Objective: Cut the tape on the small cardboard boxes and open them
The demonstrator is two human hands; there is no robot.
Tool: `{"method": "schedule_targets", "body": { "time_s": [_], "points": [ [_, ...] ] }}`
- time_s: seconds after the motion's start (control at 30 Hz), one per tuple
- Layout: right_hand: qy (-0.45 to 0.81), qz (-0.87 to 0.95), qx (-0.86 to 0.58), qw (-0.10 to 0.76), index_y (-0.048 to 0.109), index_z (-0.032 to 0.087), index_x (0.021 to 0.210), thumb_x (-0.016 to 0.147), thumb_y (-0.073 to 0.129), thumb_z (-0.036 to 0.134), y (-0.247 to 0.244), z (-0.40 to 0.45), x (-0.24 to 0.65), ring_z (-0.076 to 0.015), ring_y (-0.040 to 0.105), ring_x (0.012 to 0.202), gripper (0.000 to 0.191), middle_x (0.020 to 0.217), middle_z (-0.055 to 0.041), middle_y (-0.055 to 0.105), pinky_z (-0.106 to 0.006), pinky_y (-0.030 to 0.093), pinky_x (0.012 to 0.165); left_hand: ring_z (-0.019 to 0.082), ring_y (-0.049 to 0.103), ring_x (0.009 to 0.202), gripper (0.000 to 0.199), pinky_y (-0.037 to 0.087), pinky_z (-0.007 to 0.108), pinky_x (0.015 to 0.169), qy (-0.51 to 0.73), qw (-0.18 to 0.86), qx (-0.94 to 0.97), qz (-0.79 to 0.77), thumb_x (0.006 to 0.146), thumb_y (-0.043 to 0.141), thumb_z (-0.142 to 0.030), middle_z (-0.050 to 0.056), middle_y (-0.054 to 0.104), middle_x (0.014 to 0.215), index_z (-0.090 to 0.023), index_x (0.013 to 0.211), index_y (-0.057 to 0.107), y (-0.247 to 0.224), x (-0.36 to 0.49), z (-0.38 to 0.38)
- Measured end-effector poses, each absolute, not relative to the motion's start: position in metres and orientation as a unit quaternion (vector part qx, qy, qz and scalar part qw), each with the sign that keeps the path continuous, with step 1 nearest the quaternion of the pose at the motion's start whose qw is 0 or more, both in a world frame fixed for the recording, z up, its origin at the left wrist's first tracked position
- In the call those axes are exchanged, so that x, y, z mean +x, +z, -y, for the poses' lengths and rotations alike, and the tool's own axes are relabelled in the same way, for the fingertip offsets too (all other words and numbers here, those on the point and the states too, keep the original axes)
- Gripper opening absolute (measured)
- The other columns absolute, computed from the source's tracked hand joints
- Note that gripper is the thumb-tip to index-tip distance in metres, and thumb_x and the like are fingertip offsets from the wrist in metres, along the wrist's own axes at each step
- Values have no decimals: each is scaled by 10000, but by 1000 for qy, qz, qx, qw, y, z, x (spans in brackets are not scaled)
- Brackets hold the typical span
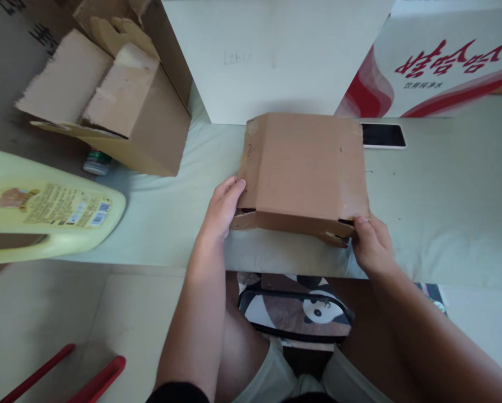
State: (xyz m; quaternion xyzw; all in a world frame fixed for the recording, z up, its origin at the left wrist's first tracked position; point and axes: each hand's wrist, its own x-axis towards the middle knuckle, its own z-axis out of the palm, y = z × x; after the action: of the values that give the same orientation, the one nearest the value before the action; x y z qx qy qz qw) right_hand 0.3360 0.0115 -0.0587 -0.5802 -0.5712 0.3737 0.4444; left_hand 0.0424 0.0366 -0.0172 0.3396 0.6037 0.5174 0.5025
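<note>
A brown cardboard box [303,162] lies in front of me on a pale green cloth surface, its broad flat side facing up. Flaps stick out along its near edge. My left hand [224,202] grips the box's left near corner, thumb on top and fingers at the side. At the right near corner, my right hand [371,239] pinches the cardboard between thumb and fingers. The undersides of both grips are hidden by the box.
Behind the box stand a white carton [276,61] and a red-and-white printed carton [440,73]. A phone [383,135] lies right of the box. To the left are an open cardboard box [150,123], a small jar [97,162] and a large yellow bottle [66,207].
</note>
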Motion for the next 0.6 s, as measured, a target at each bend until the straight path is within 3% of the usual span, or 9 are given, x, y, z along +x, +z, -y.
{"method": "schedule_targets", "body": {
  "time_s": [0.6],
  "points": [
    [378,573,-580,437,601,215,747,899,547,543,-59,-11,336,-176,536,635,366,696,-22,601,-322,453,603,124,459,635,263,316,252,598,514,503,338,-607,853,646,-337,-25,485,668,-206,689,487,-15,43,-36]
  ]
}}
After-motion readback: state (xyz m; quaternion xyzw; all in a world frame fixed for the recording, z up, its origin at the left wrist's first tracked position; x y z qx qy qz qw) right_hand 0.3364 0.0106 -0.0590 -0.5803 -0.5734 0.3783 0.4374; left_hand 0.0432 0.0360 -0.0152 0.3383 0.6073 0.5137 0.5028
